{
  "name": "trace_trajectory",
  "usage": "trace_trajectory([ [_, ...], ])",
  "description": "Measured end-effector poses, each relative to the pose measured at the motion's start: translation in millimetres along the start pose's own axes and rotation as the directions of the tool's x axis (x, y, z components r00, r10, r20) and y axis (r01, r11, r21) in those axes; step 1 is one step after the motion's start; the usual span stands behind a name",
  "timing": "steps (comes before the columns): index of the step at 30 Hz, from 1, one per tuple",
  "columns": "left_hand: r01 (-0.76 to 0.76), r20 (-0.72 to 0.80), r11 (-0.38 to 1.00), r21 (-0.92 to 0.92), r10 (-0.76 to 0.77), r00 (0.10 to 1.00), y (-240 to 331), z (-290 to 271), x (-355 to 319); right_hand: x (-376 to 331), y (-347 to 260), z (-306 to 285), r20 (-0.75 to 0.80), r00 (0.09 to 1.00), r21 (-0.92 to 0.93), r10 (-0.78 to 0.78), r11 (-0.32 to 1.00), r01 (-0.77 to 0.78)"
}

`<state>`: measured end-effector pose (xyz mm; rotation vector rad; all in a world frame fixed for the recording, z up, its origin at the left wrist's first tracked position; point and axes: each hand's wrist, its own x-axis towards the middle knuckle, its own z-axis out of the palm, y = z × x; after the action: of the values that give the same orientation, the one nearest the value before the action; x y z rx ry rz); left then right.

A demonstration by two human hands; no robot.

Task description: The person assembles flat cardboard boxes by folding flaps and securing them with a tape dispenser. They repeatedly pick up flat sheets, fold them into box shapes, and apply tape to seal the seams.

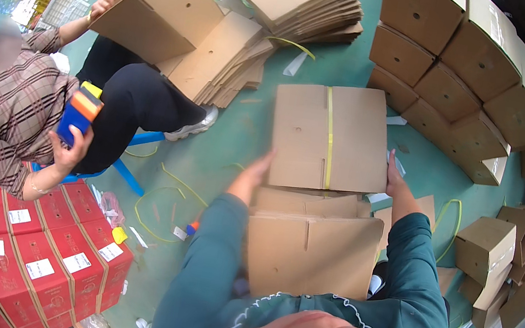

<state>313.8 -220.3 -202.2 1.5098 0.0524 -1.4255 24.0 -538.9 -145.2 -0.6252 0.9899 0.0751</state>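
Between my two hands is a bundle of flat cardboard cartons (298,132) with a yellow strap round its middle. My left hand (257,171) grips its left edge, the fingers partly hidden behind the cardboard. On the opposite edge my right hand (396,178) is closed too, its thumb side showing. Nearer to my body, more flat cartons (310,254) lie below the bundle, and I cannot tell whether the two touch.
At the left a seated co-worker holds a blue-and-orange tape dispenser (80,113) and an opened carton (171,5). Red boxes (35,252) are stacked at the lower left. Made-up cartons (452,91) form a wall at the right. Loose yellow straps (151,215) lie on the green floor.
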Motion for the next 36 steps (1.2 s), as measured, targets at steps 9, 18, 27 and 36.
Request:
trace_trajectory([
  [9,-0.073,0.108,0.997,0.006,0.072,0.991,81.0,35.6,-77.9,-9.1,-11.3,4.7,0.015,0.998,-0.007,-0.063,0.998,0.064],
  [18,-0.448,0.085,0.892,0.065,0.442,0.893,53.8,13.3,-225.5,-119.5,3.7,3.3,0.405,0.886,-0.072,-0.228,0.957,0.279],
  [27,-0.352,-0.041,0.936,-0.023,0.351,0.935,47.5,80.7,-355.5,-295.0,48.5,57.8,0.171,0.923,-0.051,-0.346,0.932,0.359],
  [36,-0.192,0.025,0.978,-0.082,0.195,0.981,-110.7,66.8,-394.8,-363.2,183.9,39.2,0.091,0.970,0.006,-0.223,0.975,0.224],
])
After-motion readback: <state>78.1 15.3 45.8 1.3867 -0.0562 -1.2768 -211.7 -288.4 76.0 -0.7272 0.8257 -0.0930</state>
